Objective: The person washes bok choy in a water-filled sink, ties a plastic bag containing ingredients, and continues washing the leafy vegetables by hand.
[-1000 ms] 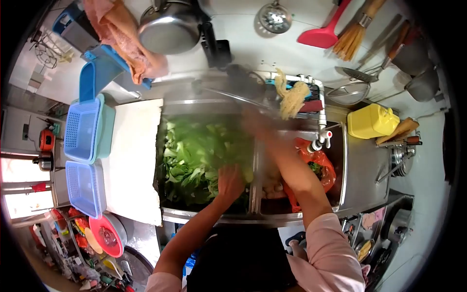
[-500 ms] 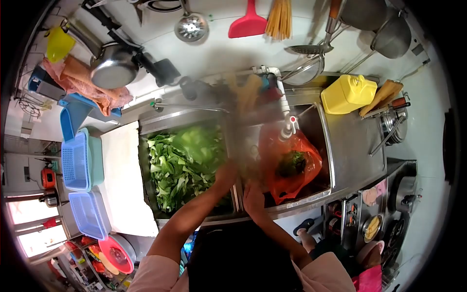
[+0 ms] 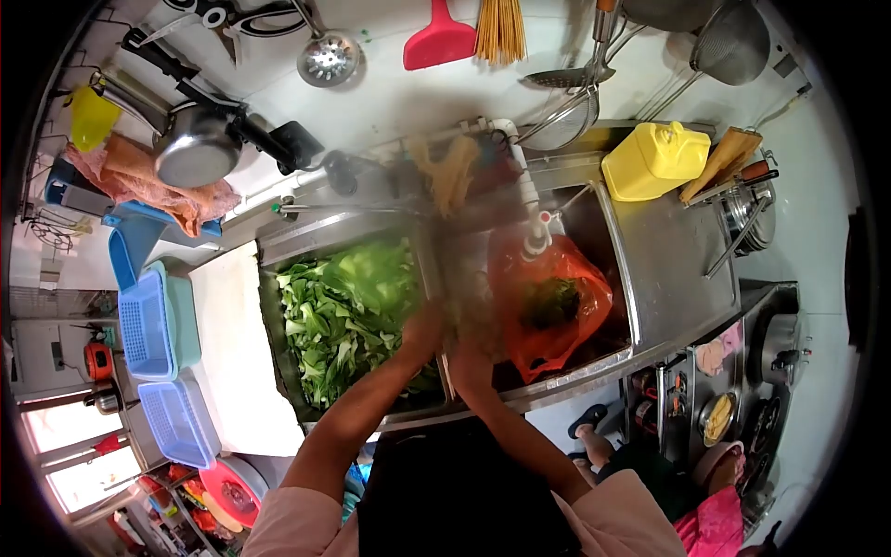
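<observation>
Blurred patches cover the middle of the view. My left hand (image 3: 424, 327) is at the right side of the left sink basin, beside chopped leafy greens (image 3: 325, 343); its fingers are smeared. My right hand (image 3: 471, 357) is near the divider (image 3: 448, 376) between the two basins, and its fingers are hidden in the blur. In the right basin an orange plastic bag (image 3: 589, 302) lies open with dark greens (image 3: 552, 302) inside. A white tap (image 3: 536, 237) stands over the bag.
A white board (image 3: 232, 343) and blue baskets (image 3: 147, 325) are on the left. A yellow jug (image 3: 654, 162) stands at the back right. Utensils hang on the wall, including a red spatula (image 3: 439, 42). Another person's feet (image 3: 594, 436) show at the lower right.
The view has swung to the right. My right hand has come back from the far side of the sink to the divider. My left hand has moved from the greens toward the divider.
</observation>
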Available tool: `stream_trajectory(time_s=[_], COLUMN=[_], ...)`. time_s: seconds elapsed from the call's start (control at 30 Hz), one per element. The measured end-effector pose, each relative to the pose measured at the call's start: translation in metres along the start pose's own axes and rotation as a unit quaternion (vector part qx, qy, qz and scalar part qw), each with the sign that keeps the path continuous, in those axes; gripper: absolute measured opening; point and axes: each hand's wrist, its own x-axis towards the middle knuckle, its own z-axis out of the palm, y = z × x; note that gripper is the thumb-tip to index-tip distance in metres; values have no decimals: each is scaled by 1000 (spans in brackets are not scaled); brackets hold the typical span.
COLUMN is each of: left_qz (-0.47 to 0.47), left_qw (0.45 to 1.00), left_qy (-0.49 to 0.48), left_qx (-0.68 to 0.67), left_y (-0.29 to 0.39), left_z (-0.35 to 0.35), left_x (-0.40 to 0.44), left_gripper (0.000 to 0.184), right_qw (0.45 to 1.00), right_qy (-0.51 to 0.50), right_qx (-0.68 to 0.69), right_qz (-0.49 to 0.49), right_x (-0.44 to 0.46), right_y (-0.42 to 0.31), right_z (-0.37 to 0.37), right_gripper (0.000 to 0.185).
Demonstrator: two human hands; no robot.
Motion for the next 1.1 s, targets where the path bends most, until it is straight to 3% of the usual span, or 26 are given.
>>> stream_trajectory(time_s=[0.07, 0.23, 0.37, 0.43, 0.63, 0.77, 0.87, 0.93, 1.03, 1.1], left_qz=[-23, -14, -18, -15, -6, 4, 19, 10, -33, 3], left_qw=[1000, 1000, 1000, 1000, 999, 998, 997, 999, 999, 1000], left_qy=[-9, -12, 20, 10, 37, 57, 74, 43, 4, 24], left_qx=[-15, -18, 0, -7, -18, 23, -2, 4, -3, 20], left_y=[0, -7, -1, -5, 2, -7, 9, 7, 6, 2], left_z=[0, 7, 6, 10, 4, 15, -5, -4, 0, 5], left_x=[2, 8, 5, 7, 1, 13, -3, -1, 13, 4], left_gripper=[54, 51, 49, 47, 42, 41, 37, 43, 55, 54], right_qw=[999, 995, 977, 973, 989, 989, 992, 992, 996, 997], right_qy=[38, 23, 153, 173, 113, 94, -33, -58, 13, 23], right_qx=[-10, -74, -123, -116, -61, -23, -4, 16, 39, 62], right_qz=[-21, -58, -87, -104, -76, -115, -121, -111, -84, -39], right_x=[0, -7, 2, 6, 12, 9, 22, 25, -5, -26], right_y=[-2, -5, -8, -6, 2, 24, 54, 51, 63, 73], right_z=[-6, -20, -18, -19, -9, 20, 72, 68, 72, 69], right_gripper=[48, 48, 45, 45, 44, 45, 49, 47, 34, 28])
